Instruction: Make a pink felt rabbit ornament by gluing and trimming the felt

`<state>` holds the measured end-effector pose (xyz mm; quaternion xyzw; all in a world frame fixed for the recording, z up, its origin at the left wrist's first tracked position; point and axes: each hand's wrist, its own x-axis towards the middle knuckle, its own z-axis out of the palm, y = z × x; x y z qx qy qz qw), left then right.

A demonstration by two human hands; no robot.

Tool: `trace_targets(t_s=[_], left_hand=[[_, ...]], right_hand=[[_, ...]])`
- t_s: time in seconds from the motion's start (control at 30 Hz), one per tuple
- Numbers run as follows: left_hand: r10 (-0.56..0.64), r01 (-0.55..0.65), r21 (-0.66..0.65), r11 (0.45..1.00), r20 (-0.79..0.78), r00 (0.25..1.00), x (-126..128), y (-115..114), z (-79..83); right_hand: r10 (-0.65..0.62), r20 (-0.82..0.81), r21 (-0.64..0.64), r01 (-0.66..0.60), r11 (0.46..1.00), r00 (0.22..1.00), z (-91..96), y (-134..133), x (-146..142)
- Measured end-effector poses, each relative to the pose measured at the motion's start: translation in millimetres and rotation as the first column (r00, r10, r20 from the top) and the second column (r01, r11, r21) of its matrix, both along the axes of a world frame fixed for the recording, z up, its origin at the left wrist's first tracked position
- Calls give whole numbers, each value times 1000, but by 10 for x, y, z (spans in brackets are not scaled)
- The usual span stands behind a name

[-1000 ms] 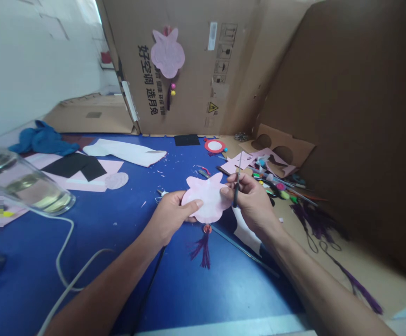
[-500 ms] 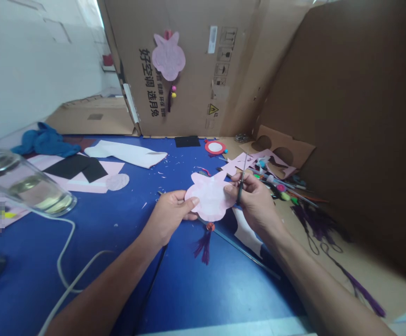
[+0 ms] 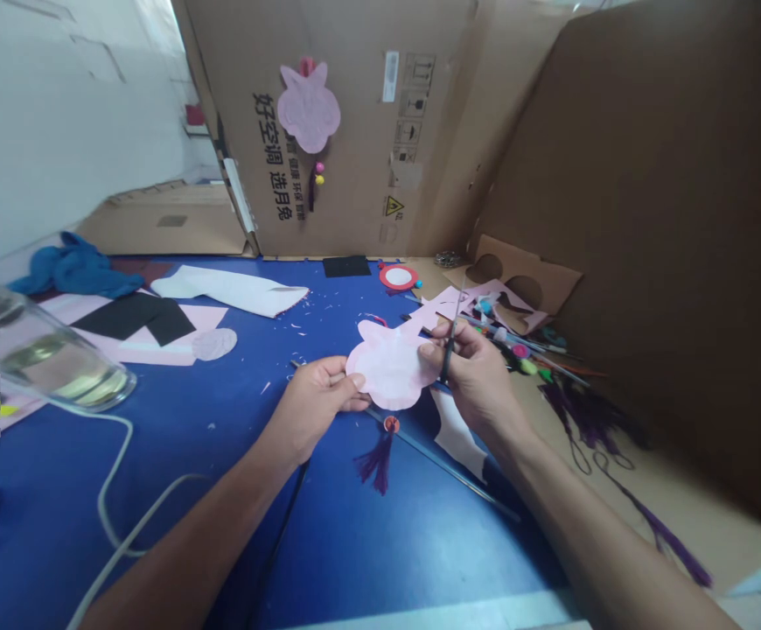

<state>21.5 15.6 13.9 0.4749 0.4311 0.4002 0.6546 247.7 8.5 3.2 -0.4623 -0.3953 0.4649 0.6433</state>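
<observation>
Both hands hold a pink paper cutout (image 3: 394,366) above the blue table; it has a scalloped outline and two ear-like points. My left hand (image 3: 318,401) pinches its left edge between thumb and fingers. At the right edge, my right hand (image 3: 482,372) has its thumb on the paper and also grips scissors (image 3: 449,354), blades pointing up and away. Just below the cutout are an orange-red round piece (image 3: 391,425) and a dark purple tassel (image 3: 375,465); whether they are joined to it is hidden. A long metal ruler-like strip (image 3: 459,477) lies beneath.
A similar pink cutout (image 3: 310,109) hangs on the cardboard wall (image 3: 360,52). On the left stand a glass of liquid (image 3: 59,359) and a white cable (image 3: 118,472). Pink paper scraps (image 3: 446,306), beads, pens and purple tassels (image 3: 583,411) lie to the right.
The view has shifted slightly, so the background sits a little further left. The cutout tips slightly in my hands and the tassel's strands spread wider. Both grips stay the same.
</observation>
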Motion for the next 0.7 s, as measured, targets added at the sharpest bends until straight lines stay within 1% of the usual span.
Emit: trace_targets(t_s=[0.13, 0.23, 0.4, 0.5, 0.6, 0.7], left_hand=[[-3, 3, 0, 1000, -12, 1000, -17, 16, -23], [-37, 37, -1, 999, 8, 999, -37, 32, -42], [-80, 79, 22, 997, 45, 996, -51, 36, -70], [-89, 89, 10, 996, 50, 995, -54, 33, -67], [-73, 75, -15, 997, 78, 994, -54, 36, -47], [-26, 31, -39, 999, 109, 994, -50, 43, -14]], right_hand=[[9, 11, 0, -9, 1000, 1000, 5, -2, 0], [0, 18, -4, 0, 1000, 1000, 7, -2, 0], [-3, -20, -10, 3, 1000, 1000, 3, 7, 7], [-8, -38, -20, 8, 1000, 999, -3, 16, 18], [-26, -45, -13, 25, 1000, 999, -7, 23, 25], [-50, -51, -4, 50, 999, 997, -4, 23, 20]])
